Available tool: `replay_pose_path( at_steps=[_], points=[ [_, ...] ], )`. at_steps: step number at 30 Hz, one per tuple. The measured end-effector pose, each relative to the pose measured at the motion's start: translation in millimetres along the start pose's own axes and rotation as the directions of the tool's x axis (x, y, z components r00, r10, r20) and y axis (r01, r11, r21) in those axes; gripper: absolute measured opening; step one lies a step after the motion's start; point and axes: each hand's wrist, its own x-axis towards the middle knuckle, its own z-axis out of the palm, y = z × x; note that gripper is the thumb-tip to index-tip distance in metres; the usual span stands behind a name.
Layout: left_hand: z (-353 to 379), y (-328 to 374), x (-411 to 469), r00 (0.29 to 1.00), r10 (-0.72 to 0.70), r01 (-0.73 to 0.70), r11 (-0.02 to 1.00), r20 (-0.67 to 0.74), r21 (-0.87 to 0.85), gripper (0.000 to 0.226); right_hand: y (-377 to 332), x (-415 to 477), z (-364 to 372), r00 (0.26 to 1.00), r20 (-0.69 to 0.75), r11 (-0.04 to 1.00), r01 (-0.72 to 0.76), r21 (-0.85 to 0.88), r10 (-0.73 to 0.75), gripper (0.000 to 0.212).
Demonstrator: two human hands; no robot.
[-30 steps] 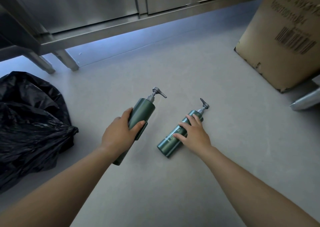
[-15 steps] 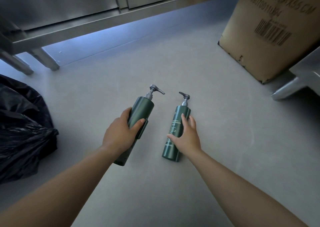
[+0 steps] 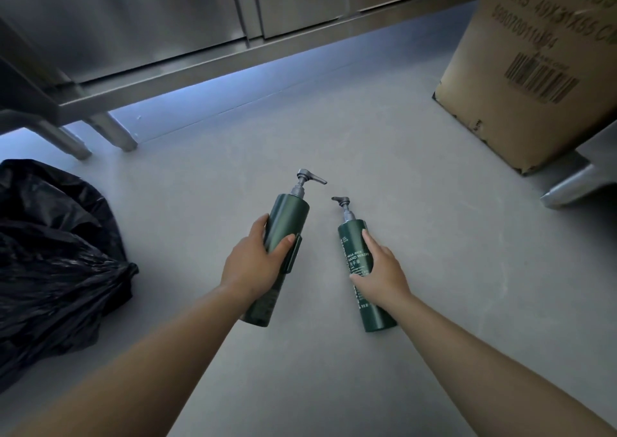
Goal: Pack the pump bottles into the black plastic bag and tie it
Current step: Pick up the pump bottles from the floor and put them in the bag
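Two dark green plastic pump bottles with grey dispenser heads lie on the grey floor, heads pointing away from the person: the left bottle (image 3: 286, 223) is wrapped in the curled fingers of the left hand (image 3: 253, 263), while the labelled hand-wash bottle (image 3: 354, 263) sits under the right hand (image 3: 380, 269), its fingers closing loosely along the side. The pick-up step appears in hand; the next move likely calls for carrying both to the one crumpled black plastic bag (image 3: 56, 263), well apart at the floor's left edge. One brown cardboard box (image 3: 534, 69) stands at the far right.
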Motion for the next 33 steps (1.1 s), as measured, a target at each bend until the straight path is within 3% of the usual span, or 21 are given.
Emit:
replay_pose_path(
  at_steps=[7, 14, 25, 33],
  points=[
    [-62.3, 50.6, -8.2, 1.000, 0.027, -0.027, 0.995, 0.007, -0.096, 0.063, -55.6, -24.3, -52.1, 0.997, 0.070, 0.945, -0.065, 0.320, 0.045, 0.088],
    [-204.0, 124.7, -83.2, 0.999, -0.003, 0.012, 0.980, 0.049, -0.198, 0.062, -192.1, -134.3, -149.9, 1.000, 0.017, 0.849, -0.003, 0.528, -0.007, 0.080],
    [-526.4, 252.6, -259.3, 1.000, -0.010, 0.003, 0.930, -0.019, -0.368, 0.050, -474.7, -383.1, -327.8, 0.989, 0.104, 0.789, 0.019, 0.614, -0.104, 0.075],
    [-661.0, 222.5, -326.2, 0.986, -0.125, 0.080, 0.935, -0.108, -0.345, 0.053, -582.8, -453.6, -323.6, 0.978, 0.129, 0.795, 0.053, 0.604, -0.164, 0.071]
  ],
)
